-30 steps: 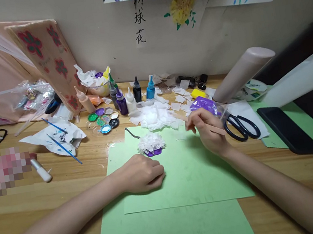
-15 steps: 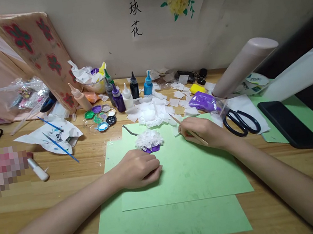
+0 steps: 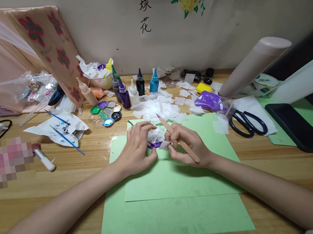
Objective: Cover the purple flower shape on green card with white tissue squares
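We held a white tissue square [image 3: 165, 144] at the right edge of the ruffled paper flower [image 3: 156, 136].

Our left hand [image 3: 137, 147] arched around the flower's left side, thumb apart from fingers; whether it gripped, we could not tell. At the flower's right, our right hand [image 3: 189, 143] pinched the square and carried a wooden craft stick [image 3: 191, 153]. The step, we judged, called for light steadying, ruffles uncrushed, and the square kept flat near the purple base [image 3: 155, 145] beneath the flower. Half a second earlier, our left hand lay curled on the flower's near side, our right farther right of it.
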Tool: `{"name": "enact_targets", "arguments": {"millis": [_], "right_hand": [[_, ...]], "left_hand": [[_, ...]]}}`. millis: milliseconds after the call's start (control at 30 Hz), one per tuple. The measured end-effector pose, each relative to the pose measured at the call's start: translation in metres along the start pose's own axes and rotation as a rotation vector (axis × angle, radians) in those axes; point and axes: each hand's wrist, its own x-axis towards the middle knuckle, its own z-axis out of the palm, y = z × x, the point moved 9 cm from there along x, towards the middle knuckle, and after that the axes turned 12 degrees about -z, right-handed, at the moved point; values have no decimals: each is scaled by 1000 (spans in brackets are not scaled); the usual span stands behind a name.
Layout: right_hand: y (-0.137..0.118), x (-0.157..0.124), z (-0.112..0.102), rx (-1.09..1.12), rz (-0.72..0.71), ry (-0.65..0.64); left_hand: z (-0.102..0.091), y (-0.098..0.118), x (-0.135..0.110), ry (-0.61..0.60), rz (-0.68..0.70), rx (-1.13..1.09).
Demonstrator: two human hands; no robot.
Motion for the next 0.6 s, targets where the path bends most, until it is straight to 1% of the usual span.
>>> {"name": "enact_targets", "arguments": {"millis": [133, 233, 467, 533, 600], "right_hand": [[14, -9, 3, 8, 68, 53], [16, -11, 1, 24, 104, 66], [16, -12, -1, 28, 127, 73], [15, -12, -2, 26, 118, 73], [15, -12, -2, 27, 115, 69]], "left_hand": [[1, -4, 3, -26, -38, -45], [1, -6, 5, -40, -54, -69], [-5, -8, 7, 20, -70, -61], [-6, -6, 7, 35, -43, -28], [-8, -3, 6, 48, 16, 20]]}}
